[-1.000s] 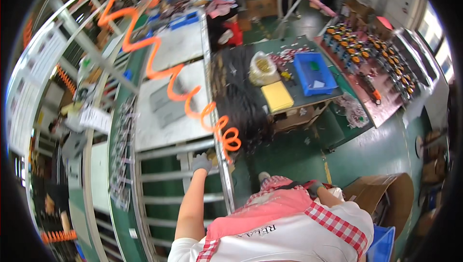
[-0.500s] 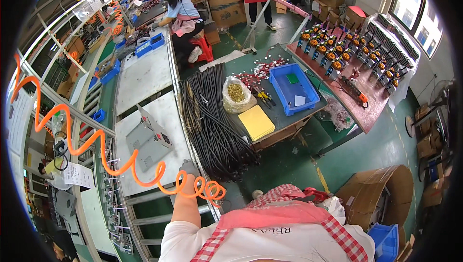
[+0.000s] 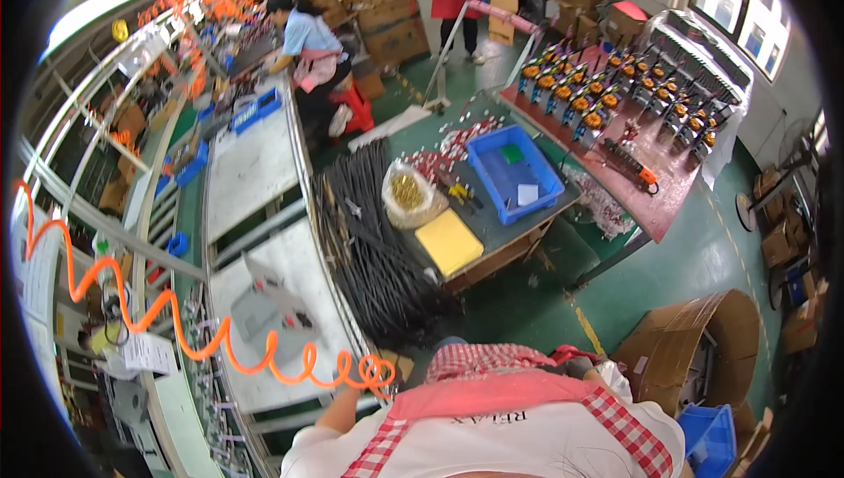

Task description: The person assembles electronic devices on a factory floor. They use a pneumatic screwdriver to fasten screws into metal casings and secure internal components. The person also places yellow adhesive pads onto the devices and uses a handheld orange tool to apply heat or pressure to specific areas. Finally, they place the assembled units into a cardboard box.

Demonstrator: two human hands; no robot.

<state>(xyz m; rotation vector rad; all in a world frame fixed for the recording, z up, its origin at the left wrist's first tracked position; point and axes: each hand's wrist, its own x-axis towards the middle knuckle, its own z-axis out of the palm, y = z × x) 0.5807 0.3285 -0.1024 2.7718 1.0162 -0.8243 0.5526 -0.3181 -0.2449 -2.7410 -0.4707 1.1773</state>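
Note:
My left forearm reaches up from the lower edge, and my left hand [image 3: 392, 381], in a grey glove, is close to my body by the end of the orange coiled air hose [image 3: 303, 371]. The coils and blur hide its fingers, so I cannot make out its grip. On the other side, my right hand [image 3: 578, 367], in a dark glove, shows only in part beside my red checked apron [image 3: 492, 362]; its fingers are hidden. A bent grey metal panel [image 3: 264, 313] lies on a white board [image 3: 230, 277] of the roller line, ahead of my left hand.
Black cables [image 3: 374, 258] lie heaped along the line. Behind them are a bag of brass-coloured parts [image 3: 407, 195], yellow sheets [image 3: 449, 242] and a blue tray [image 3: 552, 195]. Coil assemblies [image 3: 589, 107] fill a red table. A large carton [image 3: 686, 337] stands right; a co-worker [image 3: 308, 43] sits ahead.
My left hand has drawn back from the line's edge beside the metal panel toward my body. The hose coils have shifted lower, and my right glove has come into view. The whole view has tilted.

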